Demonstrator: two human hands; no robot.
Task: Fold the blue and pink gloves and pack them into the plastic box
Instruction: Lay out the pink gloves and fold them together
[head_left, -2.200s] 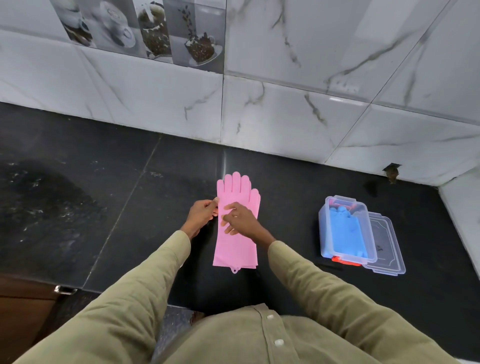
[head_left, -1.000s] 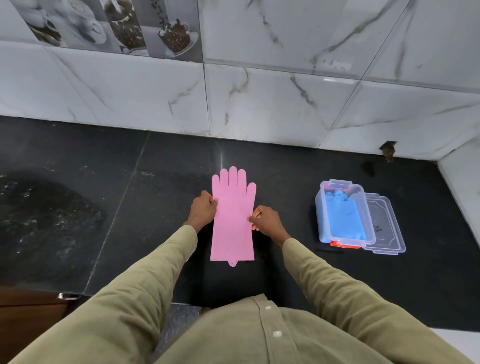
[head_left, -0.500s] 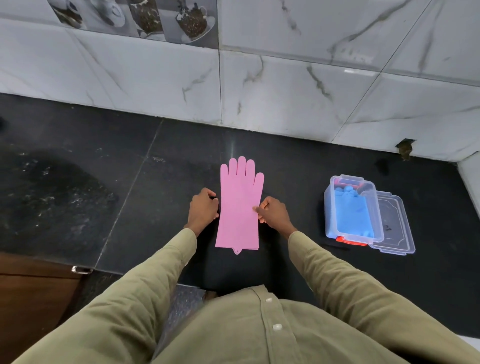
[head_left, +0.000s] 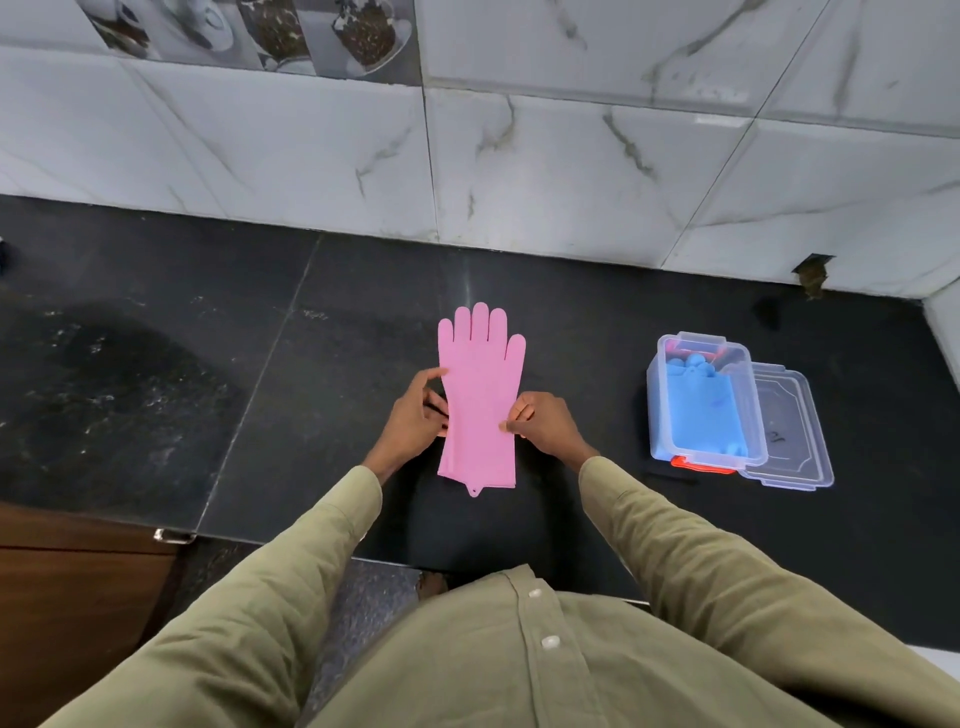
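Item: flat pink rubber gloves (head_left: 480, 405), apparently two stacked, fingers toward the wall, cuff tab toward the body, lying on the black stone counter (head_left: 156, 374).
Hold: left hand (head_left: 413, 426) at the left edge, mid-length, thumb up along the edge and fingers curled at it; right hand (head_left: 543, 423) pinching the right edge opposite.
Companion item: blue rubber gloves (head_left: 701, 410), already inside the clear rectangular plastic box (head_left: 655, 384), well apart to the right; clear plastic lid (head_left: 795, 441) just beside the box, off.
Handling, judged: light, limp, floppy; likely tacky rather than slick; not fragile; prone to springing open after a crease.
Recommended hold: both long edges at mid-length, or fingertips and cuff together for a fold across the middle; press flat before lifting toward the box.
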